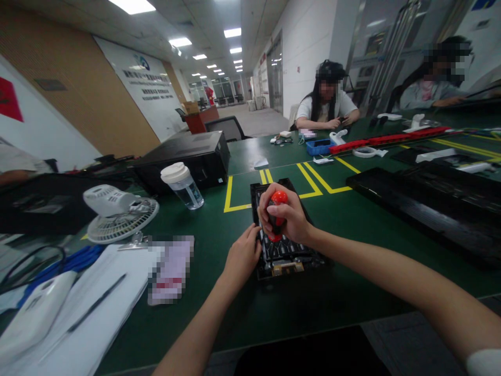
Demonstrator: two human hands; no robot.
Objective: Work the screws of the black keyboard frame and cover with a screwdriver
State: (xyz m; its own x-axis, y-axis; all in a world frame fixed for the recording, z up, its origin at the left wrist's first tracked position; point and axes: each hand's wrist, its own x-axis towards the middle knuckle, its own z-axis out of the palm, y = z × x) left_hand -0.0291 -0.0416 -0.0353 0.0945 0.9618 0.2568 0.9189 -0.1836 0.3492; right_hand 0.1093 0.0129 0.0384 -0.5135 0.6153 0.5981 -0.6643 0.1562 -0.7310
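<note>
A black ribbed plastic panel [279,252] lies on the green table in front of me, with a brass-coloured strip at its near end. My right hand [285,211] is wrapped round the red-and-black handle of a screwdriver [279,198], held upright over the panel. The screwdriver's tip is hidden below my fist. At the panel's left edge, my left hand [245,253] grips the side with its fingers close together; part of its grip is out of sight.
To the left are a lidded water bottle [183,185], a white fan [123,211], a phone [172,269], a clipboard with papers [113,313] and a black case [191,156]. Long black panels [415,209] lie right. A person [326,99] sits across; another sits further right.
</note>
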